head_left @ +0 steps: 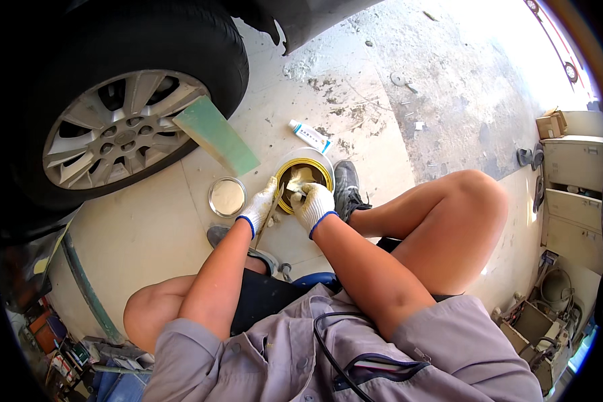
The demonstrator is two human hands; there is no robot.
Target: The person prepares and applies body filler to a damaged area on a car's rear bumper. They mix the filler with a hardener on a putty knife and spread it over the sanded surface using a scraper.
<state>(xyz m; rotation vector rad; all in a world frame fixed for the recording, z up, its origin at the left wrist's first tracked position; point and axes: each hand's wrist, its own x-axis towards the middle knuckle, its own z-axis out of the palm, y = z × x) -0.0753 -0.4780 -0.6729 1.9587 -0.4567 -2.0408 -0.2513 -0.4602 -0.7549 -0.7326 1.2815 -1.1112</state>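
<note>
Both my hands wear white knitted gloves with blue cuffs and meet at an open round can (328, 175) with a yellow rim on the floor. My left hand (261, 203) is closed at the can's left side on a thin, brownish flat strip (266, 224) that slants down toward me. My right hand (313, 205) reaches over the near rim, its fingers bent together; what they grip is hidden. Just beyond those fingers a lump of cream-coloured paste (301, 177) shows in the can. Left of the can lies a round lid (227, 197) with a pale inner face.
A car wheel (124, 137) stands at the upper left, with a translucent green sheet (218, 136) in front of it. A white and blue tube (310, 136) lies beyond the can. My shoe (346, 191) is close on the right. Cabinets (576, 167) line the far right.
</note>
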